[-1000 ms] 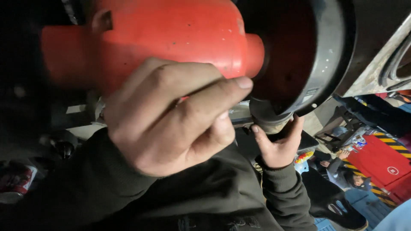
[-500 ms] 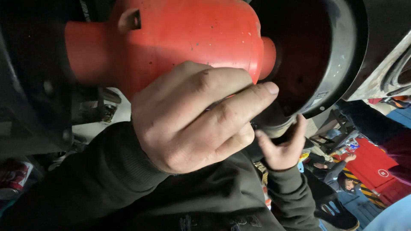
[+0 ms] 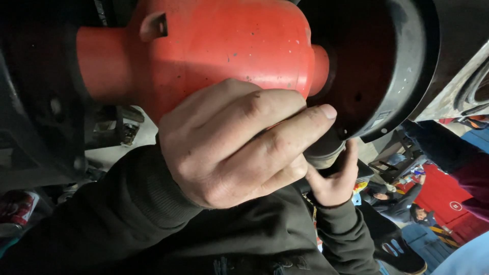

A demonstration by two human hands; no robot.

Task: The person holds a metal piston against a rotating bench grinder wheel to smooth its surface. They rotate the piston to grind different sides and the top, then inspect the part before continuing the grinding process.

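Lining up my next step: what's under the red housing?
Under the red housing, the left hand presses its underside; the right hand touches a grey part. The contact spot is covered.

Just one view here, from the camera on my head, and it's jammed in close. It faces along my own forearm at my left hand (image 3: 239,147), which fills the middle, with the red housing (image 3: 219,56) right behind it. My right hand (image 3: 333,178) sits farther off, lower right. Past that, far right, the view falls away to a red panel (image 3: 438,196).
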